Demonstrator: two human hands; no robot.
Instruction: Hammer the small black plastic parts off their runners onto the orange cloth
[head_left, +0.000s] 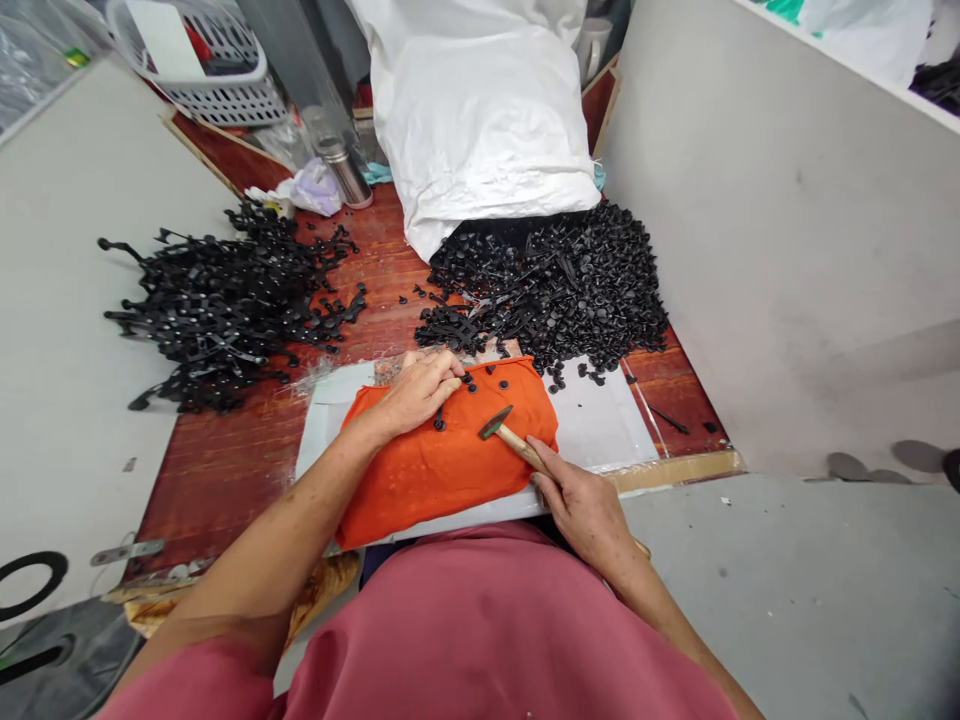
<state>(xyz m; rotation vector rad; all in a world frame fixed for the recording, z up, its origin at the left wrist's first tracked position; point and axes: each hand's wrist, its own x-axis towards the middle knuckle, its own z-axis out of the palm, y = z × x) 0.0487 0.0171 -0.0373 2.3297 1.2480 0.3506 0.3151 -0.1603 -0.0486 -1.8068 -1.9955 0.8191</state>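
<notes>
An orange cloth (420,480) lies spread over a white board at the table's front edge. My right hand (581,505) is wrapped round the wooden handle of a small hammer (517,441), its metal head just above the cloth. Over the cloth's far left part, my left hand (424,388) has its fingers curled together, pointing right. Whatever those fingers may hold is too small to make out. Close to the fingertips sit several small black round parts (503,384), and a black piece with a stem (439,418) lies just below them.
A large heap of black plastic parts (592,280) spills from a white sack (487,120) behind the cloth. Another heap of longer black pieces (217,300) is at left. Grey partitions (780,230) flank the table. A steel flask (346,172) and white basket (225,95) stand at back left.
</notes>
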